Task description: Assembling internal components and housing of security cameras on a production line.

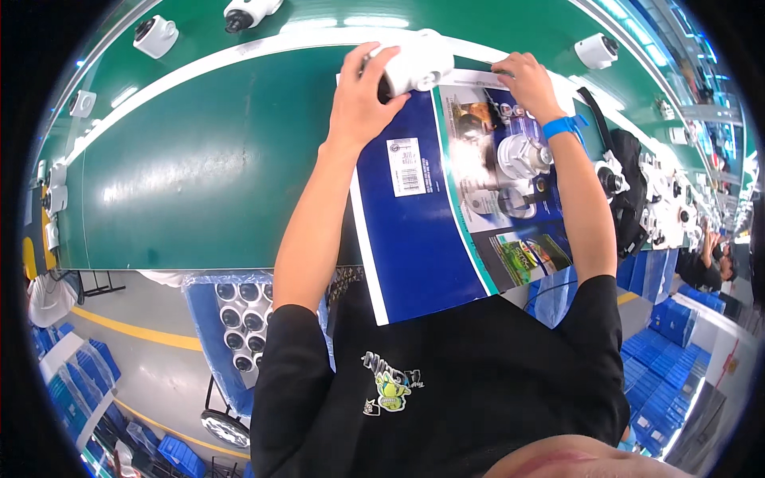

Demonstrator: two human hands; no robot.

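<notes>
My left hand (pixel 360 102) is closed round a white security camera (pixel 421 64) with a dark lens end, over the far edge of a printed cardboard sheet (pixel 402 247). The sheet is blue with product pictures and a white barcode label (pixel 407 166); its near end hangs over the table edge toward my body. At the sheet's far right corner is my right hand (pixel 529 84), a blue band (pixel 564 126) on its wrist. Its fingers are curled together, with a small dark bit at the tips that I cannot make out.
White cameras stand on the green belt (pixel 319 17) beyond the white rail. More crowd the right side, beside a black bag-like thing (pixel 627 183). Below the green table (pixel 199 175), a blue-lined bin (pixel 209 334) holds several cameras. Another person (pixel 705 267) sits far right.
</notes>
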